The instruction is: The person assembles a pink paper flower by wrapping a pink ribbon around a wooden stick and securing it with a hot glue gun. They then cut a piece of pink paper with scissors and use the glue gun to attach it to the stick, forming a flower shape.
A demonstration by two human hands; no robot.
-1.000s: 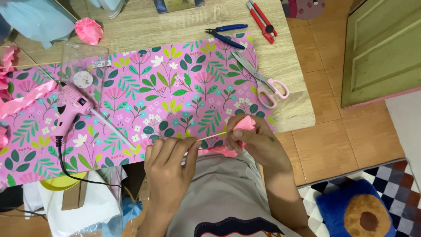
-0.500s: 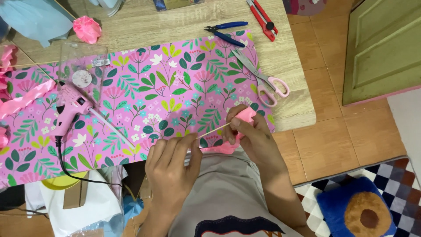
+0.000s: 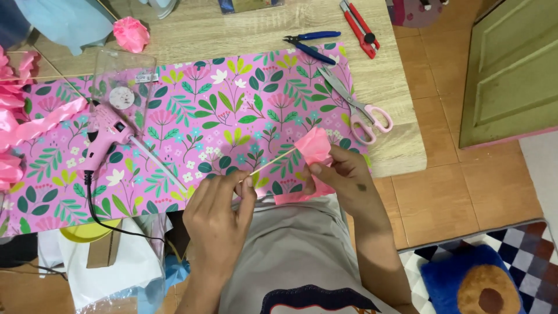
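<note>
My left hand pinches the near end of a thin wooden stick that slants up to the right. Around the stick's far end is a pink ribbon bud, and my right hand grips it, with a loose strip of pink ribbon hanging below my fingers. Both hands hover at the near edge of the wooden table, over the pink floral paper.
A pink glue gun with black cord lies left on the paper. Pink-handled scissors, blue pliers and a red cutter lie at right. A finished pink rose and ribbon loops sit left.
My right hand has turned the pink bud slightly and shifted a little to the right. My left hand keeps its pinch on the stick.
</note>
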